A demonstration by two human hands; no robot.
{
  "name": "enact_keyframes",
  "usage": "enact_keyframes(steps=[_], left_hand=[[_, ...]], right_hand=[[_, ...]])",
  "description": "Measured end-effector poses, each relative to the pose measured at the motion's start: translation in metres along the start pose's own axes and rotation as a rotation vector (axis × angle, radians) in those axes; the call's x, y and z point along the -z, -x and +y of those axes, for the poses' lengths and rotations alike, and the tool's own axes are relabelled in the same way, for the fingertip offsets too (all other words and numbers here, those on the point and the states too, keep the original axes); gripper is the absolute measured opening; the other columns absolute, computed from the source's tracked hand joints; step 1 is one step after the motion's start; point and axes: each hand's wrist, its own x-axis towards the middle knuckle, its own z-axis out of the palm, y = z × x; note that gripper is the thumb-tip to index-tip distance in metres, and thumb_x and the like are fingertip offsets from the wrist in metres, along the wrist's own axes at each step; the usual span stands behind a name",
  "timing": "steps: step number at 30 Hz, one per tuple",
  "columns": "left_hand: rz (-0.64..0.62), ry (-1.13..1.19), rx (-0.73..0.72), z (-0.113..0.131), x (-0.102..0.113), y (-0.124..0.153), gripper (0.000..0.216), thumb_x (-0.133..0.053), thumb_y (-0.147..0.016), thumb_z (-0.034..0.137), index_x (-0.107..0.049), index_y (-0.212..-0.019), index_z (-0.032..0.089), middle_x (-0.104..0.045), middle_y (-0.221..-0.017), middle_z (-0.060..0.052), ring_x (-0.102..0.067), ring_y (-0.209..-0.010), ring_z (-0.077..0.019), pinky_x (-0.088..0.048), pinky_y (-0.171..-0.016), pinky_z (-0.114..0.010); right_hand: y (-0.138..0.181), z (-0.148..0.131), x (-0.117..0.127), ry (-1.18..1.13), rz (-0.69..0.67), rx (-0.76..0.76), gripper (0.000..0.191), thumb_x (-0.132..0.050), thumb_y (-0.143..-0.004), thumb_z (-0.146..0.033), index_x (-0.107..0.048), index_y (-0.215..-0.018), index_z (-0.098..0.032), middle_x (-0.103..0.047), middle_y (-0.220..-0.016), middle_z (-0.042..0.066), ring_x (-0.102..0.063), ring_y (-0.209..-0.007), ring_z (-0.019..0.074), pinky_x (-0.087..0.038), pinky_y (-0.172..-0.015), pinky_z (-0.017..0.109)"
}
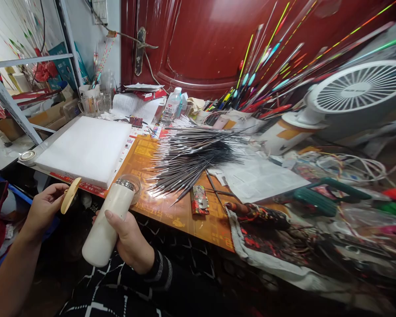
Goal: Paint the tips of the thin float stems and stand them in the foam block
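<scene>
Gripping a tilted flask (100, 235) by the near edge of the desk (163, 209), the right hand (134, 244) curls round its body; the left hand (48, 208) pinches a disc (70, 196). Beyond, thin rods (191, 154) lie heaped, right of a white slab (86, 147).

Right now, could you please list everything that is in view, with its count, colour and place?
table: 1, orange-brown top, centre
flask: 1, off-white, front left
disc: 1, pale yellow, left of the flask
slab: 1, white, on the table's left
thin sticks: many, dark with pale ends, mid-table
small patterned packet: 1, red and black, beside the sticks
plastic bottle: 1, clear, behind the sticks
papers: several, whitish, behind and right of sticks
coloured rods: many, mixed, rear right
fan: 1, white, right
frame: 1, grey, far left
door: 1, red, behind the table
Other small clutter: too blurred to list
left hand: 1, bare, holding the disc
right hand: 1, bare, around the flask
</scene>
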Motion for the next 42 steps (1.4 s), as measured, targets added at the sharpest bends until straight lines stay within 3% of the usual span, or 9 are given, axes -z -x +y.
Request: enact_keyframes(steps=[11, 19, 23, 29, 34, 39, 42], left_hand=[[0.007, 0.026, 0.001, 0.012, -0.008, 0.003, 0.061, -0.092, -0.058, 0.058, -0.072, -0.098, 0.016, -0.072, -0.092, -0.007, -0.064, -0.077, -0.0189, -0.054, -0.065, -0.023], [-0.048, 0.037, -0.03, 0.002, -0.005, -0.001, 0.055, -0.089, -0.066, 0.056, -0.072, -0.102, 0.018, -0.072, -0.092, -0.006, -0.064, -0.078, -0.0181, -0.053, -0.065, -0.022], [-0.045, 0.036, -0.056, 0.0, -0.005, -0.002, 0.052, -0.089, -0.068, 0.055, -0.072, -0.1, 0.018, -0.072, -0.09, -0.005, -0.064, -0.077, -0.0169, -0.052, -0.065, -0.021], [-0.064, -0.02, -0.149, 0.011, -0.009, -0.011, 0.05, -0.085, -0.072, 0.058, -0.073, -0.101, 0.019, -0.073, -0.096, -0.006, -0.067, -0.083, -0.0202, -0.056, -0.07, -0.026], [-0.12, -0.144, -0.314, 0.042, -0.031, -0.028, 0.049, -0.077, -0.077, 0.062, -0.073, -0.098, 0.018, -0.071, -0.091, -0.007, -0.066, -0.079, -0.0202, -0.055, -0.068, -0.029], [-0.34, -0.341, -0.656, 0.065, -0.071, -0.052, 0.029, -0.067, -0.09, 0.046, -0.071, -0.095, 0.018, -0.067, -0.086, -0.003, -0.054, -0.067, -0.0122, -0.047, -0.064, -0.025], [-0.464, -0.514, -0.86, 0.067, -0.096, -0.063, 0.018, -0.065, -0.092, 0.035, -0.068, -0.094, 0.018, -0.066, -0.084, -0.002, -0.056, -0.074, -0.0138, -0.047, -0.073, -0.027]], right_hand=[[0.001, -0.002, -0.001, -0.072, 0.008, -0.027, 0.059, -0.081, -0.07, -0.065, -0.064, -0.1, -0.018, -0.072, -0.092, 0.007, -0.069, -0.084, 0.0242, -0.059, -0.08, 0.038], [-0.002, 0.006, 0.004, -0.047, 0.036, 0.024, 0.056, -0.084, -0.071, -0.059, -0.063, -0.103, -0.019, -0.071, -0.097, 0.006, -0.068, -0.091, 0.024, -0.059, -0.084, 0.038], [-0.013, 0.024, 0.018, 0.093, 0.135, 0.138, 0.066, -0.089, -0.066, -0.055, -0.061, -0.115, -0.02, -0.071, -0.106, 0.007, -0.068, -0.098, 0.0254, -0.058, -0.088, 0.04], [-0.024, 0.044, 0.039, 0.42, 0.227, 0.28, 0.064, -0.087, -0.065, -0.053, -0.06, -0.114, -0.021, -0.072, -0.1, 0.004, -0.067, -0.087, 0.0222, -0.059, -0.081, 0.038], [-0.023, 0.044, 0.044, 0.617, 0.31, 0.35, 0.059, -0.086, -0.063, -0.045, -0.059, -0.11, -0.02, -0.072, -0.094, 0.002, -0.068, -0.082, 0.0223, -0.059, -0.076, 0.036], [-0.022, 0.056, 0.051, 0.749, 0.305, 0.412, 0.066, -0.085, -0.064, -0.041, -0.054, -0.119, -0.02, -0.072, -0.1, 0.004, -0.07, -0.086, 0.0241, -0.061, -0.082, 0.039], [-0.021, 0.071, 0.057, 0.784, 0.264, 0.467, 0.071, -0.083, -0.065, -0.034, -0.052, -0.127, -0.022, -0.072, -0.109, 0.006, -0.071, -0.094, 0.0258, -0.061, -0.089, 0.041]])
